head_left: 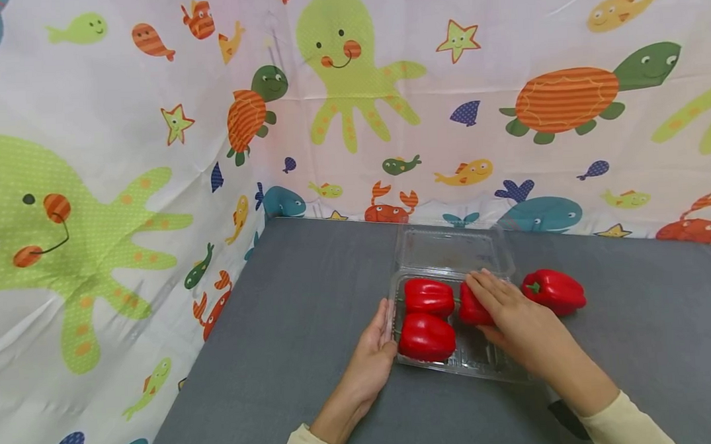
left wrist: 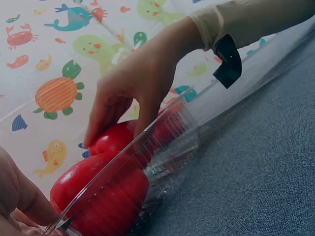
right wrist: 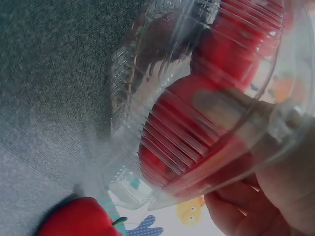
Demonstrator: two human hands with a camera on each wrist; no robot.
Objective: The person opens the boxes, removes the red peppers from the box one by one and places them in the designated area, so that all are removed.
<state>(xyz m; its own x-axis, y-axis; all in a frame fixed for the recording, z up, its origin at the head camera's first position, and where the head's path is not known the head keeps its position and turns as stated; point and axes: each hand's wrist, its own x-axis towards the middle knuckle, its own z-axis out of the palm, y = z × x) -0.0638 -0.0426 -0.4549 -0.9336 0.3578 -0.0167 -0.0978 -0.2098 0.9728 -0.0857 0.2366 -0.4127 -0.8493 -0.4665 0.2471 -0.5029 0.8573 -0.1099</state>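
A clear plastic clamshell container (head_left: 481, 362) lies with its lid (head_left: 452, 247) folded back behind it. Two red bell peppers (head_left: 427, 337) sit in its left half, one behind the other. My left hand (head_left: 364, 357) grips the container's left wall, its thumb at the rim in the left wrist view. A third red bell pepper (right wrist: 182, 128) is inside the container at the back right. My right hand (head_left: 523, 324) holds this pepper from above, thumb on the near side, and covers much of it in the head view. Another red bell pepper (head_left: 554, 291) lies outside, right of the container.
The grey tabletop (head_left: 278, 358) extends around the container. A white curtain (head_left: 207, 109) printed with sea animals stands along the back and left edges of the table. The open lid reaches close to the back edge.
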